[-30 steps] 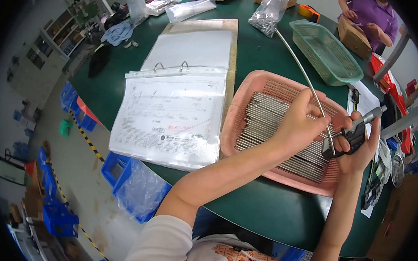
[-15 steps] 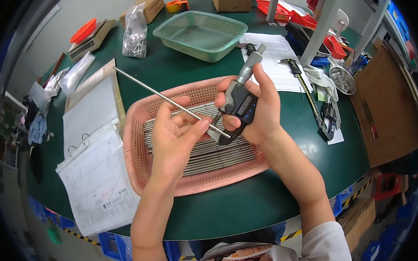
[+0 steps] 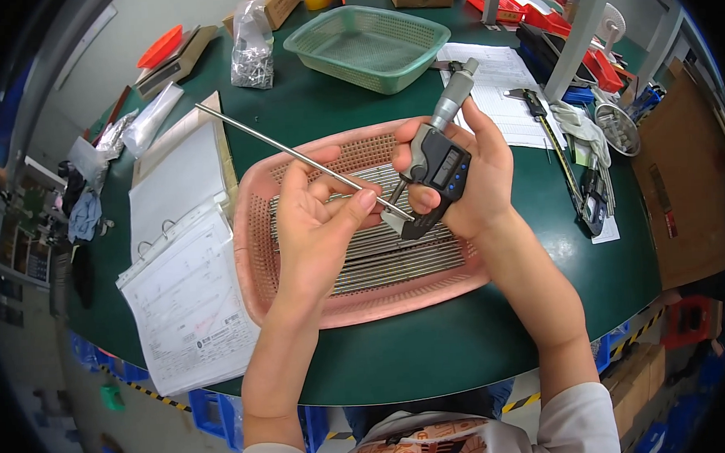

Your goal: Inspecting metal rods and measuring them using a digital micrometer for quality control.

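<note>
The left hand [image 3: 317, 221] pinches a thin steel rod [image 3: 293, 155] running toward ten o'clock. The right hand [image 3: 466, 172] has its grip closed round a digital micrometer [image 3: 437, 169], above the pink basket [image 3: 253, 257] of rods on the green desk [image 3: 434, 346].

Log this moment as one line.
left hand: holds metal rod | right hand: holds digital micrometer, rod end in its jaws | below: pink basket of rods

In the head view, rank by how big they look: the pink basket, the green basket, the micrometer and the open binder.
1. Pink basket and open binder: they look alike, so no ranking between them.
2. Green basket, though it sits farther away.
3. Micrometer, smallest despite being nearest.
</note>
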